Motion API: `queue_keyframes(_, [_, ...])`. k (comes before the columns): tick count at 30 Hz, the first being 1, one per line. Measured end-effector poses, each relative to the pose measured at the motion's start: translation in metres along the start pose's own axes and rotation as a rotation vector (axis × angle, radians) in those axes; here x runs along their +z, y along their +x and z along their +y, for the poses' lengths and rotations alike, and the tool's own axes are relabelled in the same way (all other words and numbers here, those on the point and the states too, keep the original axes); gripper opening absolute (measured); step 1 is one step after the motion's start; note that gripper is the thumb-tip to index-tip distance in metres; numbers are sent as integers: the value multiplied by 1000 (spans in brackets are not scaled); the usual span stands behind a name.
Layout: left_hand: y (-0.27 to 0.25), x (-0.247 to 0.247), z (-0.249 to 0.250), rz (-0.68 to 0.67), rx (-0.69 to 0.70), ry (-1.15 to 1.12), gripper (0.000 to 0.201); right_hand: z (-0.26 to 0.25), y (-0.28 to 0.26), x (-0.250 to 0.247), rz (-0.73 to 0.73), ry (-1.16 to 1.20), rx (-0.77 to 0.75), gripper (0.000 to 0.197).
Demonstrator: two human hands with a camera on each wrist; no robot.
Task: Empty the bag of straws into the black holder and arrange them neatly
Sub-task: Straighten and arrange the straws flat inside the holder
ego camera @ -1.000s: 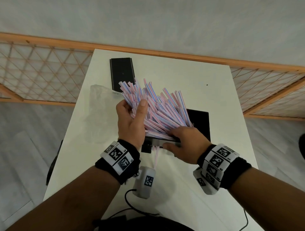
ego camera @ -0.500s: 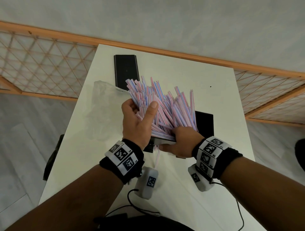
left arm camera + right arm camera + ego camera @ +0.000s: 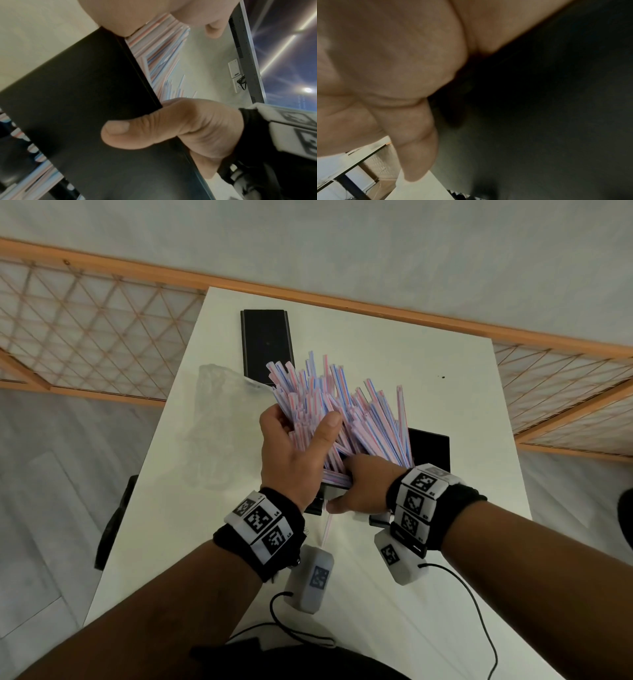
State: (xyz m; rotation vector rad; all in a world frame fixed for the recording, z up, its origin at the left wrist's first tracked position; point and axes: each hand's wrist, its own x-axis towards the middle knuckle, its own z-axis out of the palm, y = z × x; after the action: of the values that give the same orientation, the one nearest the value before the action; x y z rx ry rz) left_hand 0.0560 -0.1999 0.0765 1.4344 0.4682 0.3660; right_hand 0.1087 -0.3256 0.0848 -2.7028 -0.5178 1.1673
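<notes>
A thick bunch of pink-and-blue striped straws fans upward out of the black holder at mid-table. My left hand grips the bunch from the left, thumb across its front. My right hand holds the holder's near wall, with the thumb pressed on the outside, as the left wrist view shows on the black wall. The straws' lower ends inside the holder are hidden. One loose straw lies on the table by my wrists. The right wrist view shows only my palm against the dark holder.
The clear, crumpled plastic bag lies left of the holder. A flat black lid sits at the far left of the white table. Wooden lattice railings border the table's far side. Cables trail near my body.
The bunch has swung from leaning right to standing more upright and gathered. My left hand rose with it, and my right hand shifted closer along the holder's near wall.
</notes>
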Motion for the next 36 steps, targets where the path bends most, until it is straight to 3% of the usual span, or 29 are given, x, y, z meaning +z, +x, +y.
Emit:
queue_keyframes(4, [-1,1,2,-9,-13,-25,86,-1,1,-8,-2,68,-27,40])
queue_keyframes(7, [-3,2,5,-35,-29,-31,89,-1,1,-8,-3,68,-39,71])
queue_keyframes(10, [-4,3,8,-43,-24,-3,93,-3,-3,-10,51,105,-51,78])
queue_keyframes(15, [0,2,8,15,-27,124,86,2,-17,-11,186,177,-142,66])
queue_keyframes(19, [4,2,4,22,-51,210,88,17,-24,-6,300,146,-89,75])
queue_keyframes(22, [6,2,6,60,-89,105,83,27,-37,-1,476,82,-153,68])
queue_keyframes(25, [7,3,10,94,-108,-95,61,31,-48,8,636,94,-254,56])
queue_keyframes(30, [8,3,10,68,-88,-141,52,31,-40,14,343,-17,-170,44])
queue_keyframes(36, [6,0,3,19,-48,-109,52,14,-26,13,200,-66,-60,46])
